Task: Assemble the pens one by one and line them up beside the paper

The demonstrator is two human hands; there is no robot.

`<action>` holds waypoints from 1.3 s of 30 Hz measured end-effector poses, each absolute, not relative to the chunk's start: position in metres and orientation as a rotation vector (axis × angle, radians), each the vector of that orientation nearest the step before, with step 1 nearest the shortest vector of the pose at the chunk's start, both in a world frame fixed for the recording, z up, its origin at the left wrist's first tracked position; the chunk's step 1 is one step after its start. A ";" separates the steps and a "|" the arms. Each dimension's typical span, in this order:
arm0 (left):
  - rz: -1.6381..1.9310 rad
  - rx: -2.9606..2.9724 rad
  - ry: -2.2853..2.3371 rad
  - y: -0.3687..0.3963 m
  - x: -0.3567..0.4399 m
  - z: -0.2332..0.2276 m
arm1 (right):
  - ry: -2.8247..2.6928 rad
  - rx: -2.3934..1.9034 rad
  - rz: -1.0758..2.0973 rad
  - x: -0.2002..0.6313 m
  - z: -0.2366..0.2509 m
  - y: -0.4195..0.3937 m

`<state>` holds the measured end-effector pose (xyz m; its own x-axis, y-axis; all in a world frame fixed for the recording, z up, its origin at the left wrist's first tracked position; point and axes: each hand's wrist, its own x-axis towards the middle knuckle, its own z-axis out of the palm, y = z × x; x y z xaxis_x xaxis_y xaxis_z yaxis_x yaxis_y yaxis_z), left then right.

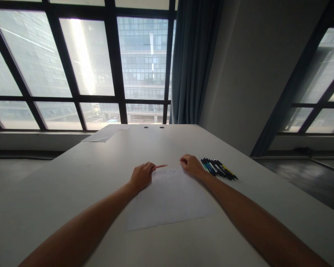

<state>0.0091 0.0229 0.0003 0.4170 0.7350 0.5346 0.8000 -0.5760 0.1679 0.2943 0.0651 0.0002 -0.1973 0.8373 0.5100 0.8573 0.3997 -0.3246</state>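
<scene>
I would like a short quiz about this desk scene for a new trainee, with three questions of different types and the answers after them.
1. True or false: the left hand holds a thin pink pencil that points toward the right hand.
2. Which thing lies just beside the right hand, on its outer side?
A. a stapler
B. a row of pens
C. a cup
3. Fill in: both hands rest at the far edge of a sheet of ____ that lies on the white table.

Key: 1 true; 2 B; 3 paper.
</scene>
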 end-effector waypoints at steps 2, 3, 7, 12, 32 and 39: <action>-0.860 -2.550 -1.385 0.022 0.009 0.001 | -2.038 -1.461 -0.027 0.295 -0.001 0.066; -0.851 -2.550 -1.385 0.022 0.010 0.002 | -2.039 -1.468 -0.018 0.295 -0.001 0.066; -0.826 -2.552 -1.379 0.021 0.010 0.004 | -2.056 -1.488 -0.006 0.295 -0.001 0.065; -0.824 -2.546 -1.362 0.021 0.010 0.004 | -2.059 -1.489 -0.002 0.294 -0.001 0.065; -0.833 -2.587 -1.169 0.024 0.007 0.003 | -2.046 -1.096 0.296 0.218 0.004 0.014; -0.731 -2.700 -0.972 0.015 0.010 0.013 | -1.932 -1.105 0.441 0.211 0.004 0.009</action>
